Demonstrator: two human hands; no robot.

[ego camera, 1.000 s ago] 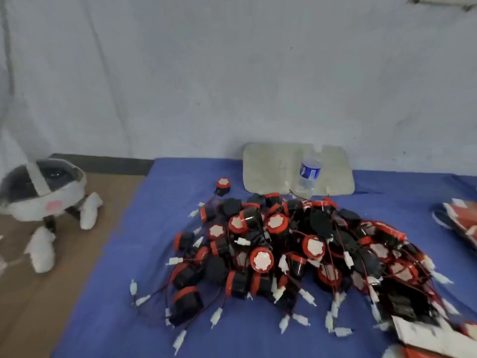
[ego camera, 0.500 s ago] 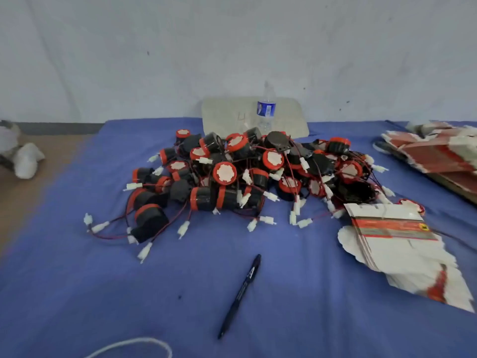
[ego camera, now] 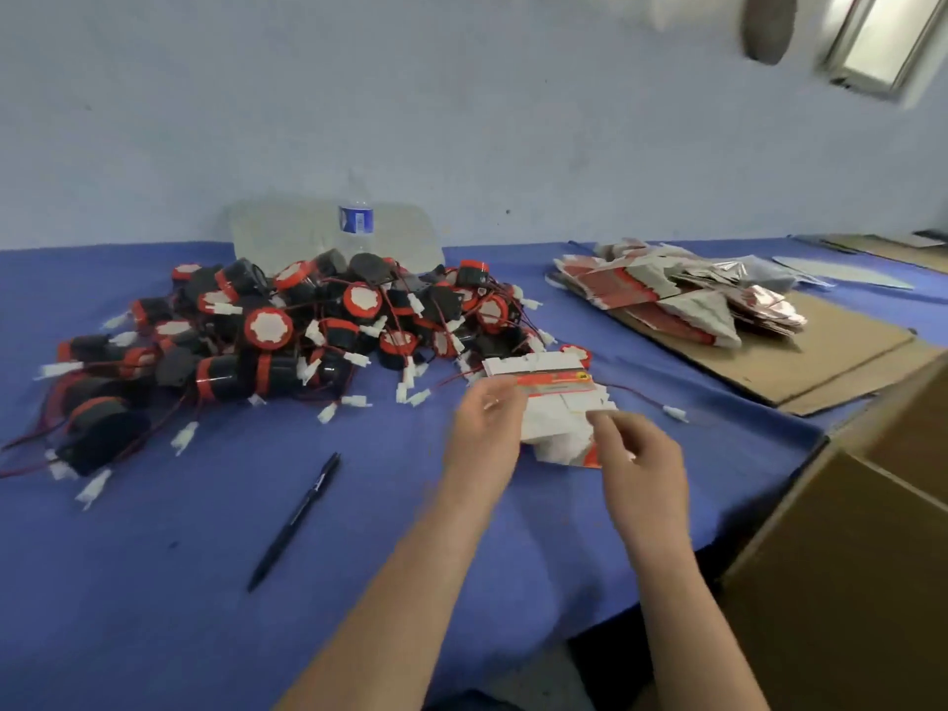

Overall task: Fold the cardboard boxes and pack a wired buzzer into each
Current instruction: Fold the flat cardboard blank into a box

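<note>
A big heap of black and red wired buzzers [ego camera: 287, 325] with white plugs lies on the blue table cloth [ego camera: 154, 597], left of centre. Just right of the heap is a small stack of flat white and red cardboard boxes [ego camera: 556, 397]. My left hand [ego camera: 485, 433] grips the stack's left edge. My right hand [ego camera: 641, 459] has curled fingers pinching its near right corner. Both hands are motion-blurred.
A black pen [ego camera: 297, 520] lies on the cloth near my left forearm. A water bottle [ego camera: 355, 220] stands behind the heap. More flat boxes [ego camera: 667, 295] are piled on a brown cardboard sheet [ego camera: 800, 361] at the right. A large brown carton [ego camera: 846, 567] sits beyond the table's right edge.
The view has swung to the right and down. Both of my hands have come into view and taken hold of the small stack of flat boxes.
</note>
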